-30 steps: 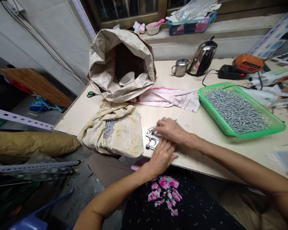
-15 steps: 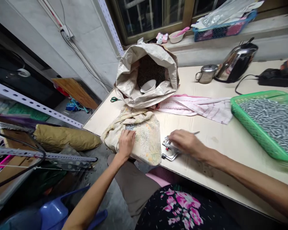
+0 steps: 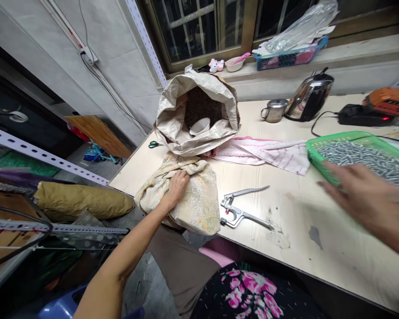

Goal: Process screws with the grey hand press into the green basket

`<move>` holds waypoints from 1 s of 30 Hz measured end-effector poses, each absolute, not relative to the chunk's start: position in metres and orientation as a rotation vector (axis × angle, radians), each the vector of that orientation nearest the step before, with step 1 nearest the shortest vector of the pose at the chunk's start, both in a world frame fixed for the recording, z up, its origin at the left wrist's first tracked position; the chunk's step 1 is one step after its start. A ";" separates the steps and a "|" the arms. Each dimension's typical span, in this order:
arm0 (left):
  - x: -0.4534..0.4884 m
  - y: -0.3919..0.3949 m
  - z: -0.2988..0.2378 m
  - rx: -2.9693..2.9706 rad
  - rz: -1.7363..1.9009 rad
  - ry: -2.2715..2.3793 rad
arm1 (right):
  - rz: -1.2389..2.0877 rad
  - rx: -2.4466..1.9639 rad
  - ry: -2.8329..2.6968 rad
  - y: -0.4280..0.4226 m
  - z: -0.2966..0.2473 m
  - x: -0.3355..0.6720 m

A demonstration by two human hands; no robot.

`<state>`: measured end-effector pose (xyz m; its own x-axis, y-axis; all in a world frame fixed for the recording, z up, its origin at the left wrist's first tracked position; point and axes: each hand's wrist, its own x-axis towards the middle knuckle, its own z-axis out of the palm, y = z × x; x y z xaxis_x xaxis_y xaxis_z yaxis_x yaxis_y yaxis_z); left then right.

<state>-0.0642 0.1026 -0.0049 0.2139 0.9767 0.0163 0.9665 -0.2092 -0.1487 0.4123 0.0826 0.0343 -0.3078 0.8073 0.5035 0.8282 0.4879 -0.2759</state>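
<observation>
My left hand (image 3: 177, 187) reaches into the folds of a patterned cream cloth (image 3: 199, 199) bunched at the table's front left edge; its fingers curl inside the fabric and what they hold is hidden. My right hand (image 3: 362, 195) hovers blurred above the table, fingers stretched out, close to the near rim of a green tray (image 3: 314, 157) filled with several small metal pieces. Silver hand pliers (image 3: 241, 212) lie open on the table between both hands, touched by neither.
A big paper sack (image 3: 173, 115) of dark bits with a white cup (image 3: 199, 126) stands behind the cloth. Pink-white fabric (image 3: 272, 153), green scissors (image 3: 155, 144), a steel mug (image 3: 274, 110), a kettle (image 3: 309, 97) and an orange charger (image 3: 390, 101) sit farther back. Perforated metal bars (image 3: 46, 157) are at left.
My right hand left the pliers and swung right toward the green tray. My left hand moved from beside the pliers into the patterned cloth. The view shifted left.
</observation>
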 end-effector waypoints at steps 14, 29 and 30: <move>-0.018 0.056 0.020 -2.491 -0.668 -2.313 | 0.496 -1.232 -2.641 0.024 -0.009 0.298; 0.026 0.002 -0.006 -2.802 -0.079 -1.771 | 0.397 -1.236 -2.593 0.027 -0.021 0.297; 0.026 0.003 -0.005 -2.808 -0.133 -1.809 | 0.375 -1.222 -2.593 0.027 -0.022 0.297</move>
<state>0.0260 0.0033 -0.0045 0.4172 0.9078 -0.0422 0.8919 -0.4001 0.2108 0.2965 0.0266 -0.0220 -0.6169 0.7787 0.1143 0.7143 0.6149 -0.3341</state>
